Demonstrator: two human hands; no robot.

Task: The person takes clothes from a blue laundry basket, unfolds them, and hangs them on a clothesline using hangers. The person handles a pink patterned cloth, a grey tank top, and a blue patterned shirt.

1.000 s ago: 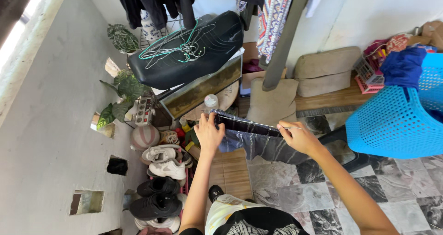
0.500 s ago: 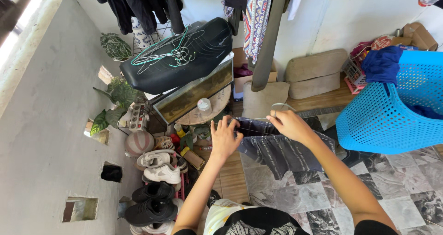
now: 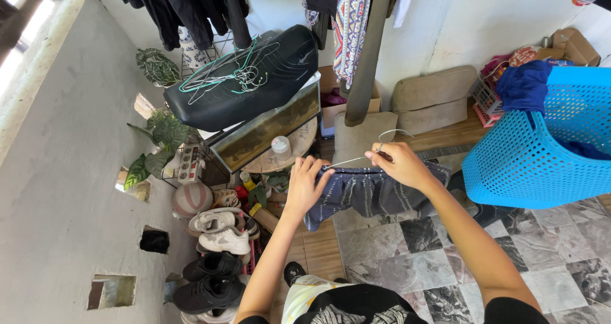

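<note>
Grey garment (image 3: 369, 193) now higher, bunched.

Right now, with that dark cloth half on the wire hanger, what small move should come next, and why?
Probably the left hand should tug the cloth along the wire hanger, which the right hand grips, because the fabric looks bunched and uneven.

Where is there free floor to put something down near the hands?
Bare marble floor lies right of the right arm, below the blue basket. Bare tiles also show under the dark garment. Left of the left hand, shoes and plants crowd the wall.
</note>
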